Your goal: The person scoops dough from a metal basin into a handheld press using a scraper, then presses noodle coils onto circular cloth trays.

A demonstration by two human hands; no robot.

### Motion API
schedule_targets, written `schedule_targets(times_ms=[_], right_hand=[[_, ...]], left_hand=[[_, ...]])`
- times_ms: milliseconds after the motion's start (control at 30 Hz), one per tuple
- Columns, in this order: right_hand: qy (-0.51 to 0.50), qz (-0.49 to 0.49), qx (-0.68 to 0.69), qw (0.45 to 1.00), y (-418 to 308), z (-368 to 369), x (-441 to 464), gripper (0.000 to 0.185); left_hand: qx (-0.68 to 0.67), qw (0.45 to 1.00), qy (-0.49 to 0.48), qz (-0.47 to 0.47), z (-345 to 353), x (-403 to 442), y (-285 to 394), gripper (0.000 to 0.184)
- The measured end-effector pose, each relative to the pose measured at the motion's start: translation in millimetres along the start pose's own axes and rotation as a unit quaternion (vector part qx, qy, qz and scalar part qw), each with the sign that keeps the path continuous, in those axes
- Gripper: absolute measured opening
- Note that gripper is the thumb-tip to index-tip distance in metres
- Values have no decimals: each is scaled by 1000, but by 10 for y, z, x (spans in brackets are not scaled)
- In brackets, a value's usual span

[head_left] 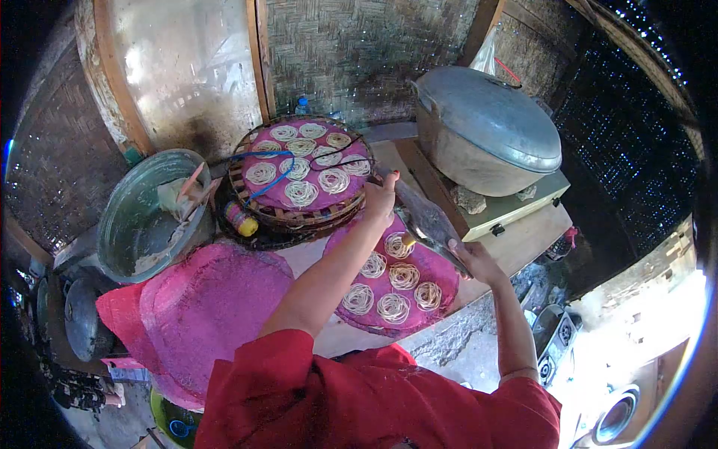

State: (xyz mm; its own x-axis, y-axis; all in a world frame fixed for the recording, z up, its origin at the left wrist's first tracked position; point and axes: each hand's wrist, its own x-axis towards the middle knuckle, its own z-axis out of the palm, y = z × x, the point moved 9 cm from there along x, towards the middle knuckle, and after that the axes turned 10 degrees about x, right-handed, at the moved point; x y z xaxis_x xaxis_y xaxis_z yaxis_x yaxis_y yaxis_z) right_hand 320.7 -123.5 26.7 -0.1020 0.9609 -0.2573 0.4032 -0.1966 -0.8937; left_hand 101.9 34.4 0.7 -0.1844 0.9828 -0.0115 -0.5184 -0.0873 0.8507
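Note:
My left hand (380,196) is closed around the upper end of a long dark press (426,215). At its lower right end, my right hand (480,263) grips the tool, which slants between both hands. A small yellowish piece shows under its middle. Below it lies a round pink cloth (349,320) bearing several coiled noodle nests, among them one pale nest (393,307). Part of this cloth is hidden by my left forearm. Beyond my left hand, another pink cloth (280,198) with several nests rests on a round woven rack (238,176).
A large lidded metal pot (464,153) stands on a green box stove (516,200) at the right. On the left are a green basin (112,236) with utensils and a pile of pink cloths (217,299). A yellow-capped bottle (241,219) lies beside the rack. Woven walls (359,52) close the back.

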Motion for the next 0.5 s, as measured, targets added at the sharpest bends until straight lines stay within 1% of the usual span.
schedule_targets(times_ms=[33, 100, 167, 200, 233, 300, 333, 367, 400, 433, 500], right_hand=[[1, 0, -7, 1000, 76, -19, 47, 61], [18, -2, -10, 1000, 292, -10, 202, 60], [35, -5, -13, 999, 397, 33, 274, 58], [39, -30, 8, 999, 367, 105, 292, 58], [40, -29, 12, 999, 355, 147, 300, 59], [40, -29, 18, 999, 342, 222, 315, 60], [46, -67, 29, 996, 291, 244, 309, 61], [52, -106, 41, 992, 227, 245, 308, 62], [53, -108, 42, 992, 207, 219, 310, 62], [45, -105, 41, 993, 193, 182, 282, 62], [39, -100, 42, 993, 159, 65, 193, 61]], left_hand=[[-3, 1000, 24, -12, -31, -7, -69, 30], [10, 1000, 24, -16, -65, 7, -141, 32], [14, 999, -46, 18, -17, 70, -156, 36], [29, 998, -48, -1, -91, 184, -323, 41], [29, 998, -48, -1, -108, 210, -351, 41], [52, 998, -16, 18, -191, 256, -342, 50], [53, 998, -17, 20, -149, 188, -196, 50], [68, 997, -8, 41, -111, 121, -13, 44], [84, 995, 0, 61, -56, 28, 205, 39], [85, 995, -1, 61, 6, -50, 353, 39], [19, 998, -51, -11, 200, -139, 408, 47]])
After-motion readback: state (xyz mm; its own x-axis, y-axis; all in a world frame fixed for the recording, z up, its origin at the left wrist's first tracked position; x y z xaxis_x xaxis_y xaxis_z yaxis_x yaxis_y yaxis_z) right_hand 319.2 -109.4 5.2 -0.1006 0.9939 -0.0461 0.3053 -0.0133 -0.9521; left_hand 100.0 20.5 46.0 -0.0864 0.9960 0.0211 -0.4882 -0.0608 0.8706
